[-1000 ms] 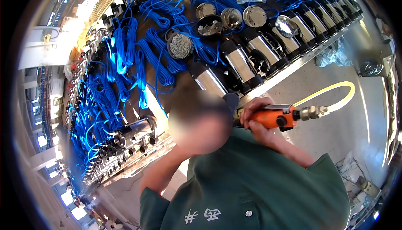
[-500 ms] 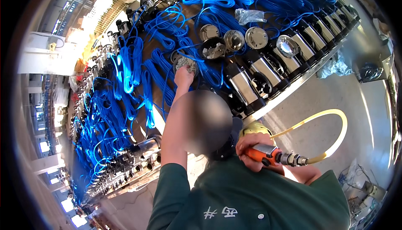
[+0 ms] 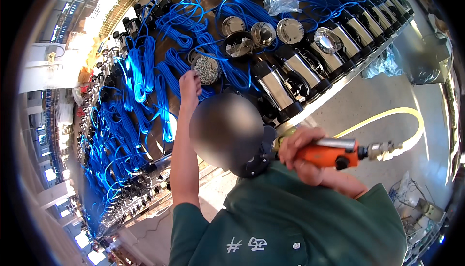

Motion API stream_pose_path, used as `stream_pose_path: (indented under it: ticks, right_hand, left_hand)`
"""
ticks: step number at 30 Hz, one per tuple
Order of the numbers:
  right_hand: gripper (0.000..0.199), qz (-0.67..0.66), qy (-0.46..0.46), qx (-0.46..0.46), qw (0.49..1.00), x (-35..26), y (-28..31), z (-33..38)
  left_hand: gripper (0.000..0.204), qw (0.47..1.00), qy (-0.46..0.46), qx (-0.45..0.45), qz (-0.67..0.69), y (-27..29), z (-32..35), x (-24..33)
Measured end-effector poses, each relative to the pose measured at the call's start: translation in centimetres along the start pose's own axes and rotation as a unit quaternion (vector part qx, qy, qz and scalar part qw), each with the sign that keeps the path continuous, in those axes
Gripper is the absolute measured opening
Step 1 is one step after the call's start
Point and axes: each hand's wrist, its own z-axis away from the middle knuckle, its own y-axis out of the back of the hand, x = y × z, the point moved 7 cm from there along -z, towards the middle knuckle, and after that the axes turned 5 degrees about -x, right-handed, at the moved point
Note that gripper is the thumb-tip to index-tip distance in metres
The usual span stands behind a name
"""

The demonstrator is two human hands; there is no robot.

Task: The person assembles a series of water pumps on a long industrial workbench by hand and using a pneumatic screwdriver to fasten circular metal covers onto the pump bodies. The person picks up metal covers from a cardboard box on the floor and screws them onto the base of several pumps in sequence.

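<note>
My left hand [image 3: 190,89] is at the near-left rim of a round bowl of small screws [image 3: 207,69]. Its fingers are pinched together; whatever lies between them is too small to make out. Wrapped around an orange air screwdriver [image 3: 322,155], my right hand [image 3: 301,152] is in front of my chest. A yellow hose [image 3: 407,111] runs from the tool's metal coupling. Between my arms, a dark round shape [image 3: 227,133] is blurred and hides part of the bench edge. Beyond the screw bowl is a black bowl [image 3: 239,44] with pieces in it.
Coiled blue cables [image 3: 138,75] cover much of the bench. Steel-bodied pumps [image 3: 277,88] with black ends line its right edge. Round metal covers [image 3: 290,30] and a clear plastic bag [image 3: 282,6] lie farther back. Grey floor [image 3: 378,94] shows at the right.
My left hand has come out of the screw bowl to its near-left side. My right hand has shifted right and upward with the air screwdriver, and the hose has swung right.
</note>
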Motion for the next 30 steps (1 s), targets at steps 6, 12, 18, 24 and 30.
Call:
stream_pose_path:
  ticks: [6,12,18,24,30]
  right_hand:
    - [0.034,-0.009,0.03,0.031,0.999,-0.7,0.2,-4.0]
    - [0.036,-0.047,0.068,0.018,0.996,-1.4,-1.7,-5.6]
    - [0.037,-0.071,0.068,0.001,0.995,-1.4,-2.4,-5.6]
    - [0.037,-0.081,0.087,0.015,0.993,-2.1,-1.2,-5.1]
    - [0.034,-0.064,0.087,0.021,0.994,-2.0,-0.4,-3.9]
  left_hand:
    - [0.022,0.997,-0.005,-0.048,0.064,-5.3,16.4,3.5]
    - [0.015,0.955,0.061,-0.153,0.247,-8.8,22.5,1.1]
    - [0.016,0.947,0.059,-0.201,0.242,-11.8,23.9,1.6]
    - [0.013,0.951,0.065,-0.201,0.228,-13.1,24.1,2.2]
    - [0.015,0.948,0.098,-0.214,0.213,-13.6,24.3,1.1]
